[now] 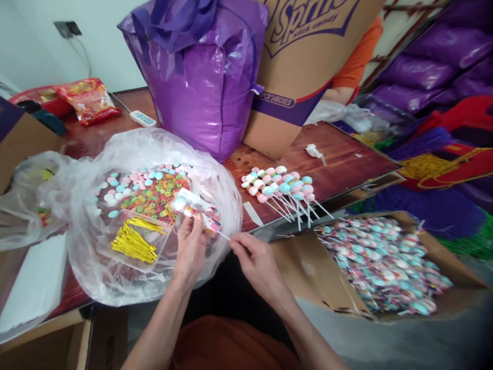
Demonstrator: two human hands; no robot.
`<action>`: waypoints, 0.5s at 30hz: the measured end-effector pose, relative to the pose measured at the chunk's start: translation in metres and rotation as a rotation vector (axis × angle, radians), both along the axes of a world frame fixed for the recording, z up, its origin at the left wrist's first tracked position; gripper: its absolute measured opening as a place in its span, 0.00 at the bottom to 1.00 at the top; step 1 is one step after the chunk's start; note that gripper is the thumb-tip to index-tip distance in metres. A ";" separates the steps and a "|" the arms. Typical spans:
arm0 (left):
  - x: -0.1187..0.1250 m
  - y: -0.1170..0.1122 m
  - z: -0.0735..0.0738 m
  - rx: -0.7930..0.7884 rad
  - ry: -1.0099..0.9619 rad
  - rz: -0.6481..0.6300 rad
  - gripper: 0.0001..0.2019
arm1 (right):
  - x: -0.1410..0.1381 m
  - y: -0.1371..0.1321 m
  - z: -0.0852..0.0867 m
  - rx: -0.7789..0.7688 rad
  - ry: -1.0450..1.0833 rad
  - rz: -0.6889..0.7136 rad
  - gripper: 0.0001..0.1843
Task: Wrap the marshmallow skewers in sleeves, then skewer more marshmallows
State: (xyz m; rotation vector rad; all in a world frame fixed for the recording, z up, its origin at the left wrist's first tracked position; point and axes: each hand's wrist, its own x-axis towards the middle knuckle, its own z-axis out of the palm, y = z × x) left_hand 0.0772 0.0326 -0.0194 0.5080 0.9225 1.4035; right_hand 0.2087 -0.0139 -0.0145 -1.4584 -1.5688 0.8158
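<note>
My left hand [192, 241] is closed on a small printed clear wrapper [188, 200] with candy pieces showing through it. A white stick [223, 235] comes out of the wrapper's lower end, and my right hand [254, 257] pinches it between thumb and fingers. Both hands are over a plastic-lined round tray [227, 205]. Inside it lie pastel candies [123, 187], fruit-coloured ring candies [154, 198] and a clear box [164, 244] of yellow twist ties [134, 242]. To the right, a bunch of unwrapped candy sticks [281, 185] rests at the table edge.
An open carton [304, 272] full of wrapped candy sticks [385, 262] stands low on the right. A purple bag [200, 87] and a tall cardboard box [285, 92] stand behind the tray. Another person's orange sleeve [360, 56] shows behind the box. White sheets [34, 277] lie at left.
</note>
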 end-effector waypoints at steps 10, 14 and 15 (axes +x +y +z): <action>-0.013 -0.021 0.002 -0.034 0.019 0.001 0.17 | -0.044 0.003 -0.002 -0.157 0.277 0.075 0.17; -0.033 -0.026 0.009 0.004 0.005 0.059 0.17 | -0.061 0.008 -0.001 -0.261 0.371 0.165 0.18; -0.038 -0.028 0.010 0.011 0.005 0.091 0.17 | -0.067 0.009 0.000 -0.271 0.380 0.193 0.18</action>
